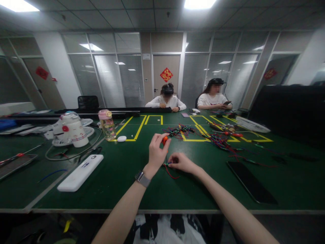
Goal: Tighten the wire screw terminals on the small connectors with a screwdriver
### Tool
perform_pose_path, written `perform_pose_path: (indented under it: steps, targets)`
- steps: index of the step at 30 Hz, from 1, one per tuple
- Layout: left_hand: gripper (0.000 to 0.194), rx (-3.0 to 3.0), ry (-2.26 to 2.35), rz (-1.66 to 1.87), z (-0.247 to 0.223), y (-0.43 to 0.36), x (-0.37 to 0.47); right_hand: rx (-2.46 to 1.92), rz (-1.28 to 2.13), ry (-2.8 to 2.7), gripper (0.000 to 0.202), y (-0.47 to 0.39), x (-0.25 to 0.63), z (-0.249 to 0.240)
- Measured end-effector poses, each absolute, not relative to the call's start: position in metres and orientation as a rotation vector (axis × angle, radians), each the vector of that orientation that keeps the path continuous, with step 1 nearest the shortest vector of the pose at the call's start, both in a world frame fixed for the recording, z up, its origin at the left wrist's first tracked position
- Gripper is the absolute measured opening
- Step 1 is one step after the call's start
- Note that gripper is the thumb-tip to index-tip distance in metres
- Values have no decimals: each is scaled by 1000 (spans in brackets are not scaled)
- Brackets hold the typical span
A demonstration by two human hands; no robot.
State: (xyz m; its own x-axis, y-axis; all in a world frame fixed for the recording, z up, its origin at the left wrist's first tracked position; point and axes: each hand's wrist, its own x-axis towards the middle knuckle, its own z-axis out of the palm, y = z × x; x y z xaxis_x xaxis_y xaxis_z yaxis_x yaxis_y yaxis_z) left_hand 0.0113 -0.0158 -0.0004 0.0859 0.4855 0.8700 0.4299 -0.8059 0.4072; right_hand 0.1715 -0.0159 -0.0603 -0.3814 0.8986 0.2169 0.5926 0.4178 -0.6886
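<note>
My left hand (157,150), with a watch on its wrist, is closed around the orange handle of a screwdriver (165,139). The tool stands upright, its shaft running down toward a small green circuit board (166,164) on the table. Low over the tabletop, my right hand (181,162) pinches the board at its right side. A red wire (171,174) trails from the board toward me. My fingers partly hide the board, so whether the screwdriver tip touches it I cannot tell.
Piles of wired boards (181,131) (220,140) lie beyond my hands. A black phone (251,181) rests at right, a white power bank (80,173) at left. Behind it stand a pink-lidded bottle (106,125) and a white jug (76,130). Two people sit across the green table (203,200).
</note>
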Motion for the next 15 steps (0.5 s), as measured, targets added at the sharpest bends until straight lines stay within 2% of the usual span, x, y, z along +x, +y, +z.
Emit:
perform_pose_path:
  steps: [8,15]
  targets:
    - [30,2262,926,1783,0,-18,10,-1262,672,-2107,10,-16,171,-61]
    - [30,2248,929,1802,-1,-16,10,-1259,691,-2108,10,-16,171,-60]
